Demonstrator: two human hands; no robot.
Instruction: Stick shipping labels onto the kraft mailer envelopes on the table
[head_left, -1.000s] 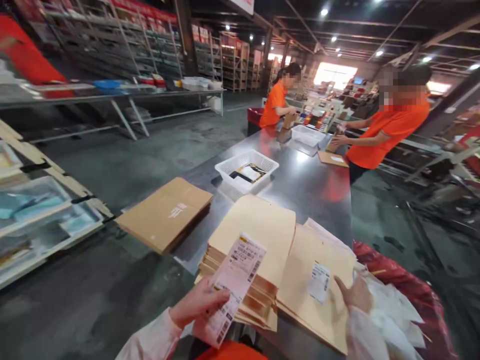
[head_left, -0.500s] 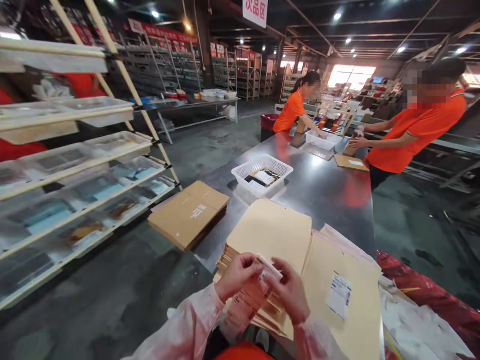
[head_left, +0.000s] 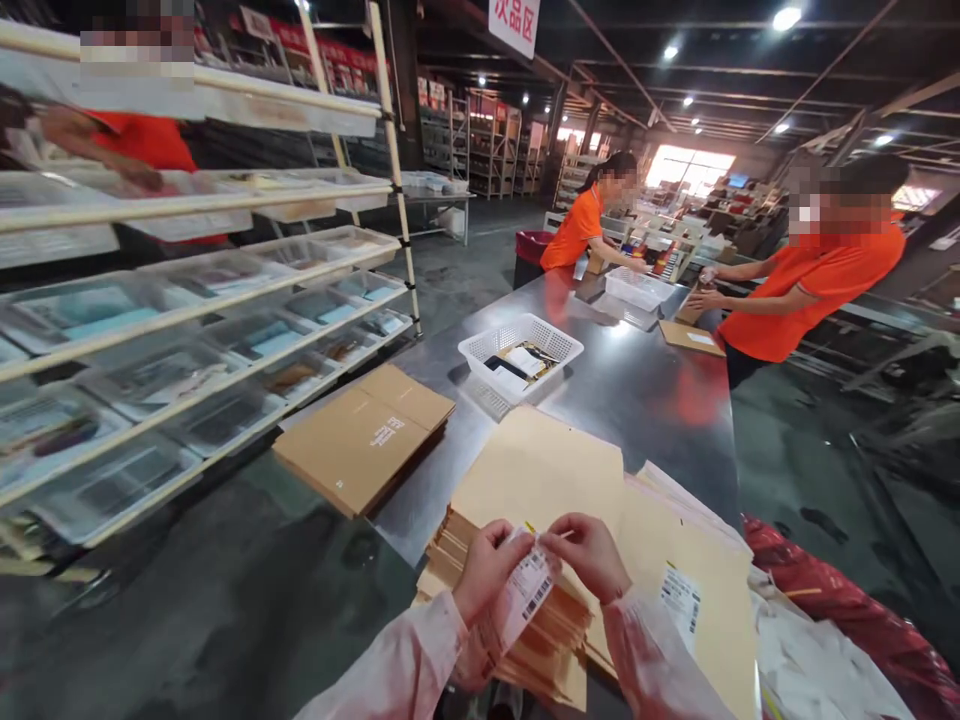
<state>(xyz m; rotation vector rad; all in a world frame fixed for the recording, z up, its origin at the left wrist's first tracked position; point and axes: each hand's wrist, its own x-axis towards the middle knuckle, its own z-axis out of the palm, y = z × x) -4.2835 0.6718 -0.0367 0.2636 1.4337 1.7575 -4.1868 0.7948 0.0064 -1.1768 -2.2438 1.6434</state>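
Observation:
Both my hands hold a strip of barcode labels (head_left: pixel 525 590) over the near edge of the steel table (head_left: pixel 637 390). My left hand (head_left: pixel 484 570) grips the strip's left side, and my right hand (head_left: pixel 589 555) pinches its top right corner. Under them lies a stack of tan envelopes (head_left: pixel 532 480). To the right lies another tan envelope (head_left: pixel 705 560) with a white label (head_left: pixel 681 597) stuck on it.
A white basket (head_left: pixel 521 355) with small items sits mid-table. Flat cardboard boxes (head_left: pixel 364 435) overhang the left edge. A slanted rack of clear trays (head_left: pixel 187 330) stands left. Two people in orange work at the far end. A red-lined bin (head_left: pixel 840 610) of paper scraps sits at right.
My right hand left the labelled envelope and joined my left on the label strip. The view swung left, bringing the tray rack into sight.

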